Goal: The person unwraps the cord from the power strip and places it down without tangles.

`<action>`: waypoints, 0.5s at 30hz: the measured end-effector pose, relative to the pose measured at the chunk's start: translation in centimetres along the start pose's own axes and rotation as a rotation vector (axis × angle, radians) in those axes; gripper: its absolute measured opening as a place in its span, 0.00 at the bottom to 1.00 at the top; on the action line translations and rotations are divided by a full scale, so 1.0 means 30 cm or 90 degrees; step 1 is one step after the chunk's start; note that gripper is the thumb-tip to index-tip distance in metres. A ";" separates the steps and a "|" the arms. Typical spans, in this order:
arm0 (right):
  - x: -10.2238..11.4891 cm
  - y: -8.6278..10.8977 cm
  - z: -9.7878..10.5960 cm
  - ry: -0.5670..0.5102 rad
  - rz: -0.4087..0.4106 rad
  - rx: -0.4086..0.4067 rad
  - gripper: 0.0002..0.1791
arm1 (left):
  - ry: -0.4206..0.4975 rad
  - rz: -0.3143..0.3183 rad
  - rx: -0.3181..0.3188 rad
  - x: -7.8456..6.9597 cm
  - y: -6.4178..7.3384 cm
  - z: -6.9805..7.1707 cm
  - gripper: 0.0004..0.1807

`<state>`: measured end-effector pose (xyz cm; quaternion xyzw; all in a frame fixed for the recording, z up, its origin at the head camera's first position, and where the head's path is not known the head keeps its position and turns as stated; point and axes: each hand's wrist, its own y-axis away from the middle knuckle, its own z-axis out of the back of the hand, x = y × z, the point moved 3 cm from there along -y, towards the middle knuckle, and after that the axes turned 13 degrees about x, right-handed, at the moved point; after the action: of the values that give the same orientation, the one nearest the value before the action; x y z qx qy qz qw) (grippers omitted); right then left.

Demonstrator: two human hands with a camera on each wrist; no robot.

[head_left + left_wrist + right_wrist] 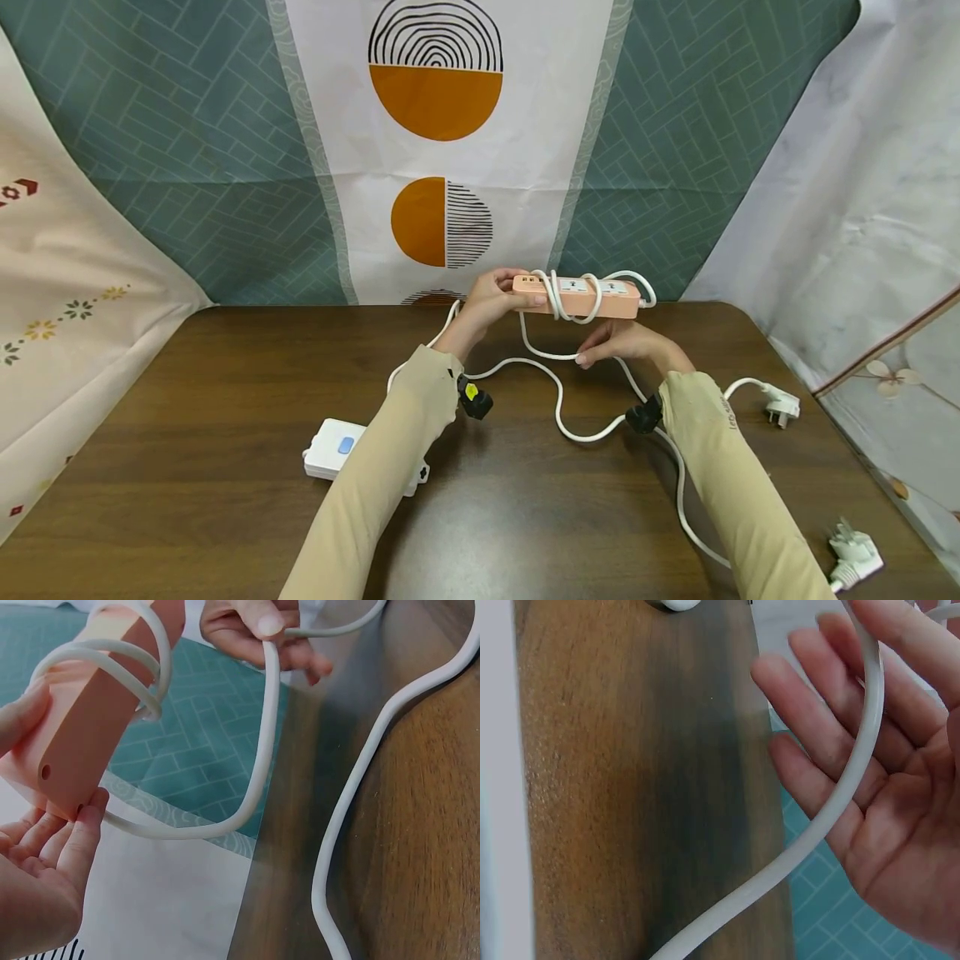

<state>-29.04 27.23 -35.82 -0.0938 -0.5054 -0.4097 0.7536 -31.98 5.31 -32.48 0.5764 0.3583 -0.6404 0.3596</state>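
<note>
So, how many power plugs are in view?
2: the far plug right of the right sleeve, the near plug at lower right. More may be hidden under the sleeves.

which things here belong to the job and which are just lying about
In use:
left hand, holding peach power strip
right hand, pinching white cord

Lying about:
white block with blue button
far plug, near plug; one may end the held cord

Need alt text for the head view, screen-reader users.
A person's left hand holds a peach power strip with white cord looped around it, while the right hand pinches the cord below. On the brown table lie a white unit, partly hidden by the left sleeve, and two white plugs at right.
</note>
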 end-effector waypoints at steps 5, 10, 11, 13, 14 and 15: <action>-0.007 0.000 -0.002 -0.094 0.014 0.002 0.17 | -0.002 -0.003 -0.001 -0.002 0.006 0.005 0.27; -0.022 0.017 0.020 -0.139 0.063 -0.080 0.16 | -0.009 -0.008 0.003 0.003 0.012 0.015 0.26; -0.026 0.019 0.025 -0.147 0.073 -0.093 0.14 | -0.012 -0.006 0.004 0.005 0.013 0.017 0.26; -0.033 0.022 0.034 -0.173 0.099 -0.108 0.12 | -0.012 -0.001 0.005 0.009 0.016 0.021 0.26; -0.035 0.022 0.037 -0.189 0.109 -0.109 0.15 | -0.013 0.001 0.007 0.011 0.018 0.022 0.26; -0.033 0.023 0.040 -0.198 0.126 -0.112 0.18 | -0.015 0.004 0.007 0.013 0.019 0.023 0.26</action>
<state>-29.51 28.85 -35.90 -0.2707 -0.5664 -0.3571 0.6917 -31.83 4.42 -32.85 0.5721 0.3485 -0.6479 0.3625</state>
